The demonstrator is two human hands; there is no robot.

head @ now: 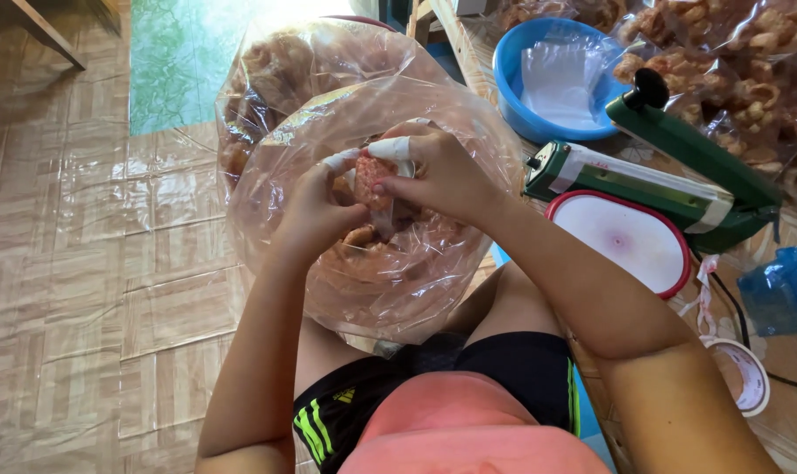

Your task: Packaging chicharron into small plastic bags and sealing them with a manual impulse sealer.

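Tiled brown flooring (pixel 91 263) fills the left of the frame. At centre, a large clear plastic bag (pixel 372 263) of fried snacks sits before the person's knees. Both forearms reach up from the bottom edge, meeting over the bag's mouth. Left hand (pixel 315 211) and right hand (pixel 438 171), fingertips taped white, pinch closed on one reddish-brown snack piece (pixel 374 184) between them. A green heat sealer (pixel 670 171) lies at right.

Reddish fried snack piece (pixel 374 186), upright above large clear bag (pixel 398 281)
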